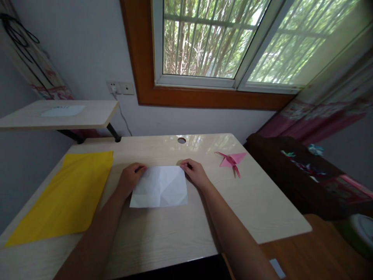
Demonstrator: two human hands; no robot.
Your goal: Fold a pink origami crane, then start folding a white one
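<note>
A white sheet of paper with crease lines lies in front of me on the pale wooden desk. My left hand pinches its far left corner between thumb and fingers. At the far right corner, my right hand grips the sheet in the same way. Diagonal creases and a vertical one show on the paper, whose near edge rests close to the desk top. To the right of my right hand sits a pink folded paper crane.
A large yellow sheet covers the desk's left side. Behind it a raised shelf holds a slip of paper. A cable hole is near the back edge. Beyond the right edge stands a dark brown piece of furniture with small items on it.
</note>
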